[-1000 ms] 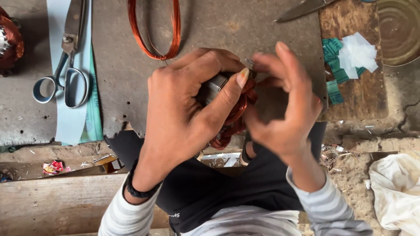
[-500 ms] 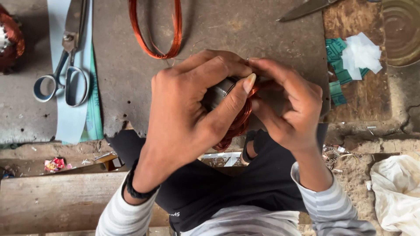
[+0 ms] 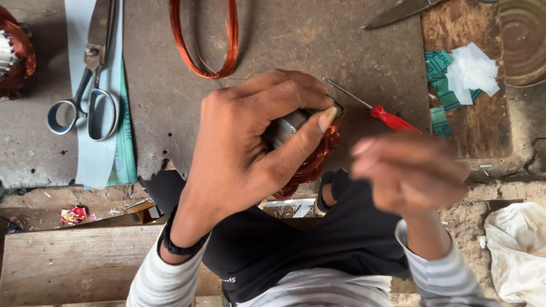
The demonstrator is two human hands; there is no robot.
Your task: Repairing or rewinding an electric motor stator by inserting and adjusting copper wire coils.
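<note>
Left hand (image 3: 250, 148) clamps around a metal motor core wound with copper coil (image 3: 307, 150), held over the grey work mat (image 3: 170, 113) above the lap. Right hand (image 3: 409, 173) is blurred just beside it; grip cannot be told. Core likely heavy, rigid; grasp the steel body, since thin windings look fragile. Red-handled screwdriver (image 3: 387, 118) lies near. Scissors (image 3: 85, 96) well apart.

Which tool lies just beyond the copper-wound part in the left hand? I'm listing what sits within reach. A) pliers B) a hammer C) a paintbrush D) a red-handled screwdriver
D: a red-handled screwdriver lies on the grey work surface right behind the copper-wound part gripped by the left hand.
</note>
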